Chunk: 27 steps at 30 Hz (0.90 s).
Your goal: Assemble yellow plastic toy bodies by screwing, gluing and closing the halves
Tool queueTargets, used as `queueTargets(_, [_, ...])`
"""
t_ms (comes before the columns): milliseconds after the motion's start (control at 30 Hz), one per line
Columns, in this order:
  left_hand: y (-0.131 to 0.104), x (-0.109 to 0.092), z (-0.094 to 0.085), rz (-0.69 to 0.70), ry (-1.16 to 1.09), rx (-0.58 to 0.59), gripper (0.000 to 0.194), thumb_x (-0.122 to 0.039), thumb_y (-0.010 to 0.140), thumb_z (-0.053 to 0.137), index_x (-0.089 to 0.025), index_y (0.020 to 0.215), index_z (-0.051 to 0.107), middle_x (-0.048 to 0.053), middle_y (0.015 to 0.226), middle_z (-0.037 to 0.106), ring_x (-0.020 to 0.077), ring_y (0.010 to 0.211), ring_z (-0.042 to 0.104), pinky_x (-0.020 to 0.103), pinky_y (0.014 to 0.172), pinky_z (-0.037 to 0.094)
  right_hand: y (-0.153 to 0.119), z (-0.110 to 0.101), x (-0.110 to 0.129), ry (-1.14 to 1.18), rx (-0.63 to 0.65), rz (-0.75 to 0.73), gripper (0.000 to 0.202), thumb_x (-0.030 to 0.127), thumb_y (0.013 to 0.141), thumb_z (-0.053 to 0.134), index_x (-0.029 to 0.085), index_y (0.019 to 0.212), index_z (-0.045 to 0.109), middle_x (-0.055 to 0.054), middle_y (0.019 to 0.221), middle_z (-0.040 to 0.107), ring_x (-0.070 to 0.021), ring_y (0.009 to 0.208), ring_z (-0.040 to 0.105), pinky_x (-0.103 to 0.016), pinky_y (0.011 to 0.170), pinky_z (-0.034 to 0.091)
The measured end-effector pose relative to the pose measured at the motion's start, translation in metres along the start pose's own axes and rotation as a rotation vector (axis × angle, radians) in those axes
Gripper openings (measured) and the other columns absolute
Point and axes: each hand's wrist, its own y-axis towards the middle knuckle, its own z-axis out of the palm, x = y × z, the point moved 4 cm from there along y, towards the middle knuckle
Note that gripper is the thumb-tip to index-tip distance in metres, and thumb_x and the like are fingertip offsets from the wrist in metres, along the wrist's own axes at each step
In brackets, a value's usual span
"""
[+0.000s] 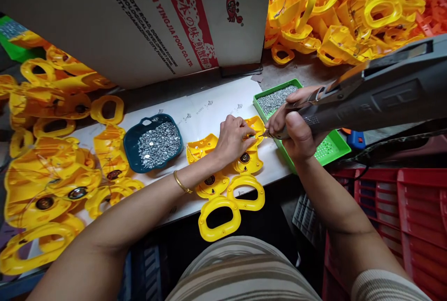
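Screwdriver (363,101) gripped in the right hand (300,129) slants down leftward, its tip beside the left hand's fingertips. The yellow shell (252,165) lies on the surface (202,117) beneath the left hand (231,139), the nearer one, whose fingers pinch narrowly; what they hold is unclear. The tool's rear is cut off.

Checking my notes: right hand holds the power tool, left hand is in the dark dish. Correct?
No: the head view shows the left hand at a yellow part, not in the dark dish. The right hand holds the power tool.
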Motion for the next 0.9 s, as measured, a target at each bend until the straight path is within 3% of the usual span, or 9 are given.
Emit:
queueTargets(100, [0.0,0.001,0.0,0.017,-0.031,0.016,0.014,-0.023,0.078,0.075,-0.022,0.092,0.075,0.005,0.084,0.058,0.0222,0.088,0.045,0.037,0.08,0.041,0.003,0.004,0.0,0.064,-0.056,-0.073,0.032,0.055,0.081,0.061,0.03,0.097,0.048,0.004,0.058,0.045,-0.015,0.043,0.048,-0.035,0.045,0.047])
queueTargets(333, [0.001,0.004,0.002,0.012,-0.068,0.024,0.012,-0.021,0.077,0.074,-0.02,0.089,0.075,0.006,0.083,0.06,0.0227,0.089,0.047,0.036,0.078,0.044,0.007,0.014,-0.015,0.151,-0.035,-0.091,0.024,0.049,0.082,0.062,0.031,0.096,0.055,0.005,0.061,0.045,-0.0134,0.045,0.048,-0.031,0.047,0.046])
queueTargets(900, [0.004,0.003,0.0,0.03,-0.041,0.063,0.01,-0.021,0.078,0.073,-0.021,0.087,0.076,0.007,0.084,0.065,0.0231,0.087,0.052,0.036,0.077,0.044,0.007,0.021,-0.015,0.211,-0.024,-0.046,0.019,0.043,0.083,0.064,0.03,0.094,0.056,0.007,0.056,0.044,-0.0117,0.04,0.048,-0.026,0.038,0.042])
